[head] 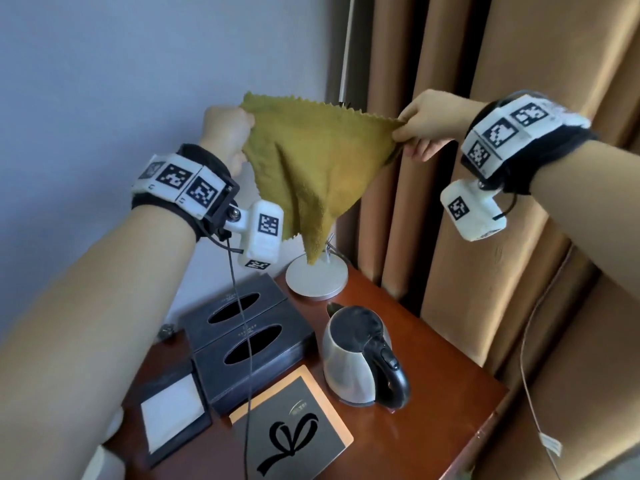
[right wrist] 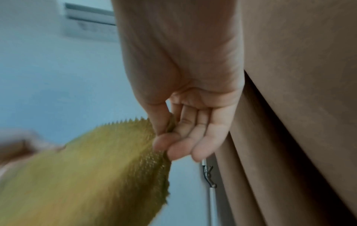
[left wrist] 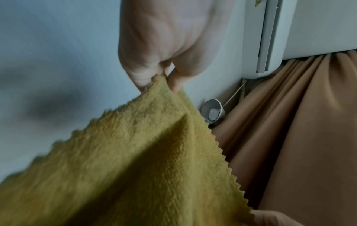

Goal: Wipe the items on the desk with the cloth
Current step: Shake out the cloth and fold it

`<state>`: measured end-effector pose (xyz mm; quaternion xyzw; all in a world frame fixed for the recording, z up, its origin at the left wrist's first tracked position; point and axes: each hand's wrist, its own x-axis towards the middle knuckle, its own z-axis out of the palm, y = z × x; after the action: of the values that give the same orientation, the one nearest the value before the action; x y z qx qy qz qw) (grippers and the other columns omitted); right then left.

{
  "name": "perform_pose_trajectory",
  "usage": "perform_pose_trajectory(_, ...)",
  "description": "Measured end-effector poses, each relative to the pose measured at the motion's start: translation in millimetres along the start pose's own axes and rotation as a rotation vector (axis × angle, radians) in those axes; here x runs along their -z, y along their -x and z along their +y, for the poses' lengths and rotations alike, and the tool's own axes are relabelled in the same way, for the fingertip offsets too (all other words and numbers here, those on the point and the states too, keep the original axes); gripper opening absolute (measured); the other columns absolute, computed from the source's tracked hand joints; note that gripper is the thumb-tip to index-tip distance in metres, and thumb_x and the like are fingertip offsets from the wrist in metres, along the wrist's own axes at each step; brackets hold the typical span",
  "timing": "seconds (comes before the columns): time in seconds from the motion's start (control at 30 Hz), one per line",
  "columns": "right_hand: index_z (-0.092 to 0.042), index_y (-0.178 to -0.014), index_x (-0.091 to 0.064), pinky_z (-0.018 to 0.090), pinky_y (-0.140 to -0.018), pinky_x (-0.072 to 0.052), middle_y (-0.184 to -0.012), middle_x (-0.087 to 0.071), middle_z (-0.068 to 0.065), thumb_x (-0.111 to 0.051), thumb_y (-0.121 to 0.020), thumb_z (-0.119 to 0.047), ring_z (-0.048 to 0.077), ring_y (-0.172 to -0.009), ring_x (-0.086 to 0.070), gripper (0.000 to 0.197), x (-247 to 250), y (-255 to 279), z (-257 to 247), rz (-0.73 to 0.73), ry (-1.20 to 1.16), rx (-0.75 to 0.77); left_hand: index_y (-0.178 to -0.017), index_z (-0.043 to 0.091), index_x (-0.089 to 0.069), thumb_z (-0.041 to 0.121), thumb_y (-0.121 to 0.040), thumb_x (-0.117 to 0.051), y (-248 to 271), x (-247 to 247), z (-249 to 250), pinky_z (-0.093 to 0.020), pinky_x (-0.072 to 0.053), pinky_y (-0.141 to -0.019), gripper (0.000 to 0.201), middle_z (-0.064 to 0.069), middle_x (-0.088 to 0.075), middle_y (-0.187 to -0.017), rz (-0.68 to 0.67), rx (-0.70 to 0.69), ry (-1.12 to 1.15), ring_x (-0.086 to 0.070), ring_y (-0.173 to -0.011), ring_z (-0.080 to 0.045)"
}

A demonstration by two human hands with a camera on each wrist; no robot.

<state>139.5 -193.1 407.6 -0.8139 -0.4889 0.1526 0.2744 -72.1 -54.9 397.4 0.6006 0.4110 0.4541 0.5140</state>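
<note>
Olive-yellow fleecy zigzag-edged cloth stretched in air above reddish wooden desk; corners pinched by left hand and right hand, thumb against curled fingers.

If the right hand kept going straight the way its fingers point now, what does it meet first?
The right hand points toward the left hand, pinching a corner of the cloth. Going on, it would meet the slackening cloth first, then probably the left hand; depth is unclear.
</note>
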Motion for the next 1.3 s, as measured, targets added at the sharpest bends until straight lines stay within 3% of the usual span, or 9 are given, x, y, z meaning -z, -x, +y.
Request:
perform_pose_trajectory(0.1,-0.007,-0.080,-0.055,0.029,-0.061,-0.054,-0.064,-0.045,0.007,-0.055,-0.092,-0.012,0.018,-0.055,-0.045,0.012,4,3,-8,-0.110,-0.047,-0.086,-0.074,0.011,-0.052,0.001,-0.097,-0.042,7,0,1,-0.017,-0.045,-0.041,0.027,-0.002,-0.053,-0.069,-0.037,0.057,-0.039,-0.052,-0.050,-0.009)
perform_pose_trajectory(0.23,0.000,-0.102,-0.058,0.041,-0.086,-0.054,-0.092,-0.059,0.013,-0.060,-0.090,-0.016,0.025,-0.089,-0.061,0.020,7,3,-12,-0.096,-0.020,-0.091,-0.077,0.012,-0.054,0.009,-0.098,-0.048,12,-6,-2,-0.018,-0.049,-0.043,0.022,-0.001,-0.057,-0.072,-0.030,0.047,-0.039,-0.055,-0.057,-0.010)
perform_pose_trajectory(0.33,0.007,-0.103,-0.059,0.032,-0.067,-0.059,-0.081,-0.065,0.016,-0.058,-0.091,-0.010,0.022,-0.071,-0.067,0.021,3,6,-16,-0.027,-0.087,-0.059,-0.077,0.010,-0.053,0.008,-0.099,-0.045,17,-17,-4,-0.020,-0.051,-0.046,0.024,-0.003,-0.056,-0.073,-0.053,0.058,0.019,-0.055,-0.059,-0.012)
perform_pose_trajectory(0.5,-0.012,-0.087,-0.056,0.013,-0.035,-0.043,-0.049,-0.061,0.002,-0.051,-0.090,-0.006,0.006,-0.031,-0.051,0.008,-6,17,-31,0.030,-0.221,0.073,-0.081,0.017,-0.055,0.009,-0.101,-0.041,33,-44,-7,-0.023,-0.053,-0.061,0.025,-0.002,-0.058,-0.078,-0.164,0.018,0.023,-0.055,-0.063,-0.012)
perform_pose_trajectory(0.63,-0.015,-0.087,-0.055,0.012,-0.036,-0.039,-0.049,-0.065,-0.002,-0.052,-0.092,-0.010,0.007,-0.037,-0.056,0.007,-8,24,-45,0.002,-0.369,0.172,-0.101,0.017,-0.062,0.016,-0.101,-0.042,50,-66,-12,-0.040,-0.048,-0.093,0.021,-0.008,-0.059,-0.093,-0.306,-0.081,-0.011,-0.055,-0.086,-0.021)
perform_pose_trajectory(0.8,-0.009,-0.102,-0.062,0.017,-0.041,-0.046,-0.072,-0.066,0.002,-0.047,-0.092,-0.005,0.012,-0.052,-0.062,0.018,-9,29,-46,-0.073,-0.405,0.207,-0.087,0.013,-0.059,0.004,-0.101,-0.035,56,-70,-15,-0.029,-0.049,-0.078,0.029,-0.006,-0.060,-0.079,-0.395,-0.009,0.158,-0.058,-0.075,-0.017)
perform_pose_trajectory(1.07,-0.014,-0.090,-0.070,0.007,-0.045,-0.040,-0.068,-0.057,-0.007,-0.068,-0.084,-0.014,-0.005,-0.045,-0.052,0.006,-21,28,-33,0.223,-0.146,0.495,-0.125,0.001,-0.055,0.002,-0.102,-0.035,58,-62,-13,-0.027,-0.054,-0.072,0.030,-0.008,-0.064,-0.088,-0.382,-0.024,0.246,-0.062,-0.075,-0.016)
perform_pose_trajectory(1.17,-0.018,-0.089,-0.069,0.003,-0.065,-0.042,-0.078,-0.062,-0.005,-0.067,-0.085,-0.015,-0.008,-0.060,-0.055,0.005,-16,28,-33,0.292,-0.107,0.582,-0.117,0.008,-0.060,0.006,-0.102,-0.038,53,-55,-15,-0.031,-0.054,-0.078,0.027,-0.006,-0.066,-0.090,-0.333,-0.097,0.173,-0.063,-0.080,-0.016)
perform_pose_trajectory(1.3,-0.016,-0.101,-0.064,0.001,-0.062,-0.040,-0.082,-0.062,-0.001,-0.070,-0.082,-0.016,0.001,-0.064,-0.054,0.019,-15,33,-42,0.304,-0.015,0.610,-0.113,0.009,-0.061,0.008,-0.103,-0.039,53,-49,-16,-0.032,-0.053,-0.086,0.025,-0.009,-0.067,-0.099,-0.392,-0.136,0.175,-0.064,-0.087,-0.018)
